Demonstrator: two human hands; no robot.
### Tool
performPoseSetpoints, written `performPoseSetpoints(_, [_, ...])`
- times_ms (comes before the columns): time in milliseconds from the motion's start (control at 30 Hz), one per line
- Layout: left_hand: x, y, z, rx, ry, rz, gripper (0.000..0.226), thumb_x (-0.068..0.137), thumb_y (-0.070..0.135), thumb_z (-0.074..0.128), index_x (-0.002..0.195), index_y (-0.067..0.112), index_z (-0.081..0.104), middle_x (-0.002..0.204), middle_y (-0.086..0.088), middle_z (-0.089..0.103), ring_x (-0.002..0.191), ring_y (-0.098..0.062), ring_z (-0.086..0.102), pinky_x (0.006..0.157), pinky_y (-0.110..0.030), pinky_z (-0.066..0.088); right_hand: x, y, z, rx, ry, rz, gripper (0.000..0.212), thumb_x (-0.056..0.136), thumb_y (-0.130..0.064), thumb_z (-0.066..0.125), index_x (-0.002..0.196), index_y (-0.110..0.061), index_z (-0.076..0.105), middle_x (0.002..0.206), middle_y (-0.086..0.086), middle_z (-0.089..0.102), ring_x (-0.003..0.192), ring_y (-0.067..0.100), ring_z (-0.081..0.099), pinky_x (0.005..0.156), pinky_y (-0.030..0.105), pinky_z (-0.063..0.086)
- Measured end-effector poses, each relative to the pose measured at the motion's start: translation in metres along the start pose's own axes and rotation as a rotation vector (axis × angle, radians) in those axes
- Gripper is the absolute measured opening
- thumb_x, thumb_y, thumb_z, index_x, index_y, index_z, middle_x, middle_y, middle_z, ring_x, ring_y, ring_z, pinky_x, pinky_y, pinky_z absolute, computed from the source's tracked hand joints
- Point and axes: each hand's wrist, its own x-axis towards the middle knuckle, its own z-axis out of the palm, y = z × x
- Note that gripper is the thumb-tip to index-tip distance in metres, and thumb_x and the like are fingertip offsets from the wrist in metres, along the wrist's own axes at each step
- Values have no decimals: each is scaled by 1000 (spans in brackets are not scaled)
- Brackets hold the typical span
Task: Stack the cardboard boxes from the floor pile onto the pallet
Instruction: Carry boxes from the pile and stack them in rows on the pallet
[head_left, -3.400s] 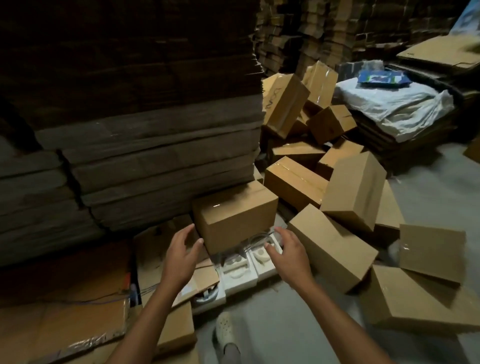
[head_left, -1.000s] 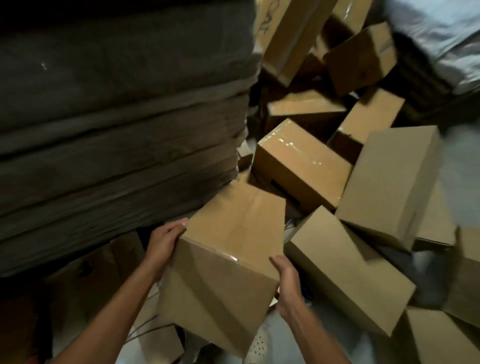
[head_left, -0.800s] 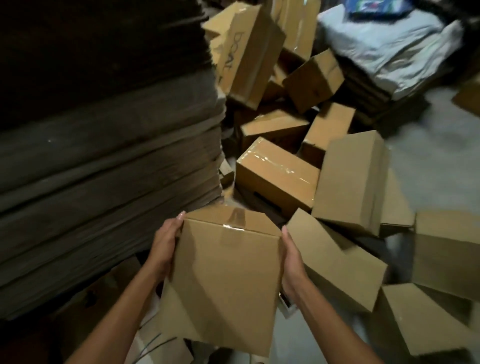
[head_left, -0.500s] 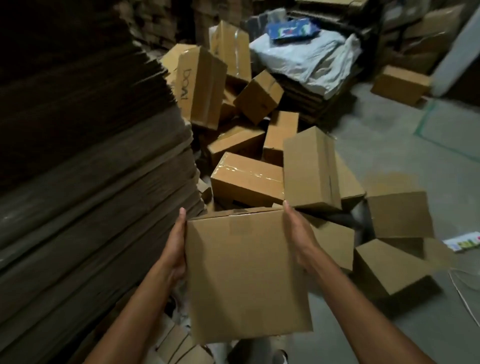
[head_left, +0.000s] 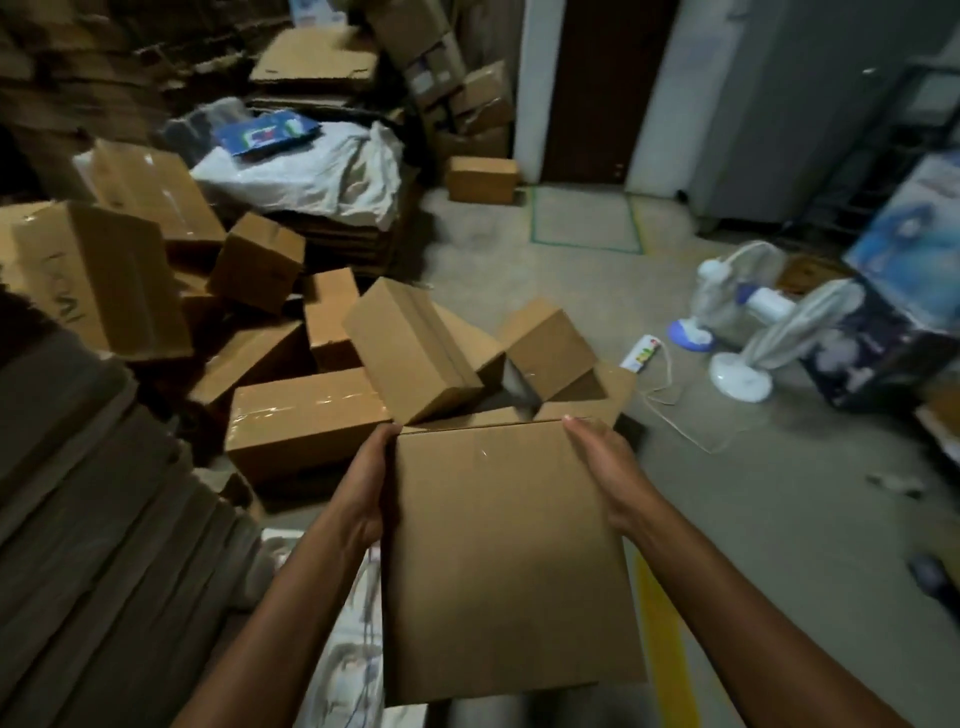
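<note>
grip: left hand (head_left: 363, 483), right hand (head_left: 605, 467) press box (head_left: 504, 561) edges; bare floor (head_left: 779, 519) right.

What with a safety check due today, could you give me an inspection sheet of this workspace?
Surface: grey concrete floor, yellow stripe near the feet.
Job's things: held box upright between the hands; floor pile tumbled, unsorted; pallet not identifiable.
Clutter: white fans lying on the floor; white cloth over a stack; flattened cardboard stack at left.
Hands: left hand and right hand pressed flat on the box's opposite sides.
Cables: loose cord trailing from a power strip across the floor.
Surroundings: dark door, grey cabinet beside it.
</note>
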Motion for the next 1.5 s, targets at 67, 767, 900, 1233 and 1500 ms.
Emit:
performPoseSetpoints(67, [-7, -6, 33, 50, -62, 27, 50, 95, 54, 51, 118, 13, 68, 89, -9, 76, 91, -24, 67, 74, -36, 46, -6, 10, -35, 88, 101, 14, 64, 66, -66, 69, 108, -17, 74, 100, 9, 77, 96, 32, 72, 94, 59, 54])
performPoseSetpoints(767, [-260, -220, 391, 559, -781, 29, 45, 93, 43, 54, 60, 17, 71, 66, -5, 66, 59, -20, 60, 62, -29, 43, -345, 194, -429, 561, 967, 80, 84, 55, -75, 62, 118, -20, 71, 115, 5, 73, 102, 29, 69, 99, 51, 53])
performPoseSetpoints(900, [-318, -266, 454, 727, -969, 41, 38, 95, 47, 50, 81, 18, 71, 75, -7, 69, 76, -23, 62, 77, -34, 45, -428, 195, -458, 575, 1172, 107, 76, 69, -70, 63, 121, -14, 66, 123, 1, 67, 109, 27, 64, 97, 42, 53])
performPoseSetpoints(1233, [-414, -406, 621, 866, -1234, -159, 42, 102, 40, 42, 87, 11, 68, 82, -11, 70, 72, -27, 64, 68, -31, 48, -547, 251, -603, 314, 1632, 156, 52, 96, -54, 56, 120, -9, 66, 116, 12, 68, 114, 33, 62, 91, 37, 49])
performPoseSetpoints(1500, [-468, -513, 773, 966, -1305, -414, 38, 93, 41, 40, 78, 15, 63, 68, -6, 63, 52, -24, 60, 54, -25, 51, -596, 272, -741, 236, 1748, 374, 67, 91, -64, 53, 130, -9, 58, 126, 13, 63, 113, 34, 60, 94, 41, 47])
